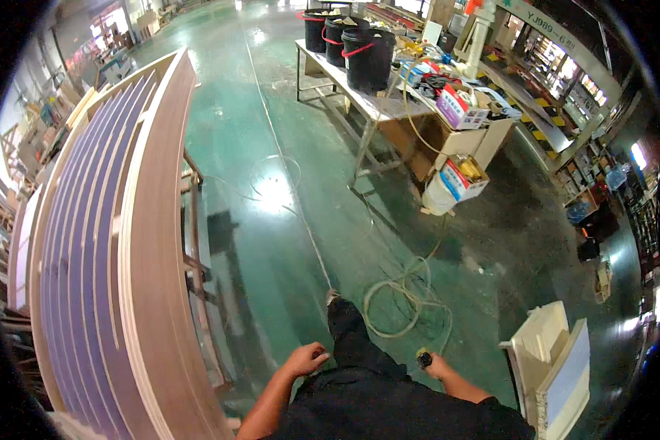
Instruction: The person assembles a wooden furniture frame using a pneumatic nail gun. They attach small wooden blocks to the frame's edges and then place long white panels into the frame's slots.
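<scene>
My right hand is wrapped round a small yellow-and-black hand tool, low in the middle. Its exact kind is too small to tell. A pale hose runs down close to it from loose coils on the green floor. My left hand hangs beside my thigh with its fingers curled in, and nothing shows in it. To the left stands a long wooden frame with dark purple panels and light strips, lying on a metal stand. Neither hand touches it.
A worktable at the far right carries black buckets and boxes. A white bucket stands by its end. Pale panels lean at the lower right. Hose coils lie on the floor ahead of my foot.
</scene>
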Demonstrator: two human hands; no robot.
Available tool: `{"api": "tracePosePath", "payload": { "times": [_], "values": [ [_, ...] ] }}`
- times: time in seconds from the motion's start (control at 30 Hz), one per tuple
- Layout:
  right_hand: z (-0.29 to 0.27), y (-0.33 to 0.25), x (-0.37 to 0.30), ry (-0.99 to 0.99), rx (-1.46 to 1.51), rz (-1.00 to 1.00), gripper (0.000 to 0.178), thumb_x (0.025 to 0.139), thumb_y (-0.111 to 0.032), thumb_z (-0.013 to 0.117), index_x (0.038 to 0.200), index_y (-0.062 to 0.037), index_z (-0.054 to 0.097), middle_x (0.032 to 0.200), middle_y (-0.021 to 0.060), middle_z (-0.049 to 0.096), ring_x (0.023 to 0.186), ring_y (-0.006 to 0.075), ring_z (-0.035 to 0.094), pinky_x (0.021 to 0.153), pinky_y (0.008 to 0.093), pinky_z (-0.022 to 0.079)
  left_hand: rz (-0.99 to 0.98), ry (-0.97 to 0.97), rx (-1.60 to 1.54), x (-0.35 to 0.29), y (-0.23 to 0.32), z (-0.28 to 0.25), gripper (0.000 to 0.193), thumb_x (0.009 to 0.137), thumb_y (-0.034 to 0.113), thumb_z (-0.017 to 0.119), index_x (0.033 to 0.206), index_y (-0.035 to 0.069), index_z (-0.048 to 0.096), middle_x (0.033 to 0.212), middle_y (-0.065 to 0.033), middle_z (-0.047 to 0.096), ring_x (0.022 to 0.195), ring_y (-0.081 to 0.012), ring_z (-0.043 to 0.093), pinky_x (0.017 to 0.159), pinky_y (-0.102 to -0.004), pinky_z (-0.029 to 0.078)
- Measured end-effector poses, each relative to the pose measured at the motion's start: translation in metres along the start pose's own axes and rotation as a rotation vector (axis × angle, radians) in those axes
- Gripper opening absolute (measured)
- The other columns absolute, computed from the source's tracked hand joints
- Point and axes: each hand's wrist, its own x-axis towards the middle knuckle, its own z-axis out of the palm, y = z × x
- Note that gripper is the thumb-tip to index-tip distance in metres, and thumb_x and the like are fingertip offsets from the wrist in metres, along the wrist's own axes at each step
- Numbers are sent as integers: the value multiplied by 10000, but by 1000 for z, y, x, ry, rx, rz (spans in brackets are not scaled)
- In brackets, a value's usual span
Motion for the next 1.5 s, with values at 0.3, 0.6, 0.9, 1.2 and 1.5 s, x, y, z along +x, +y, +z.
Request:
{"api": "tracePosePath", "payload": {
  "times": [0.3,0.6,0.9,1.2,1.5],
  "values": [
    [-170,-310,282,-51,338,-276,573,856,-179,618,1397,-36,492,1087,206,657,1001,323,622,868,455,495,-365,233,-259,104,-149,-143,273,905,274,668,1068,56,649,838,-109,657,654,-258,610,605,-374,480],
    [-429,-669,500,490,633,-397,581,805,-339,805,1224,8,601,1143,197,679,1065,360,651,894,443,504,-280,-78,268,261,-205,-262,268,908,262,495,926,29,625,881,-164,665,659,-399,612,646,-535,489],
    [-570,-695,730,929,501,207,672,847,-224,742,1371,-11,379,1252,289,586,1165,454,571,966,487,457,-486,250,-482,537,-114,-611,191,928,189,633,917,-2,648,726,-84,653,572,-171,586,508,-338,462],
    [-603,-603,924,859,-420,546,461,902,-392,625,1144,0,637,1082,209,695,969,385,685,850,531,532,-446,478,-326,767,-77,-905,217,965,238,627,943,22,610,808,-75,659,640,-144,599,574,-313,492],
    [-642,-974,1016,630,167,18,292,933,-301,585,1023,-44,690,964,151,698,840,298,684,746,478,540,-803,262,-386,837,-79,-968,389,914,425,642,821,50,685,760,-85,696,709,-206,659,693,-392,525]
  ]
}}
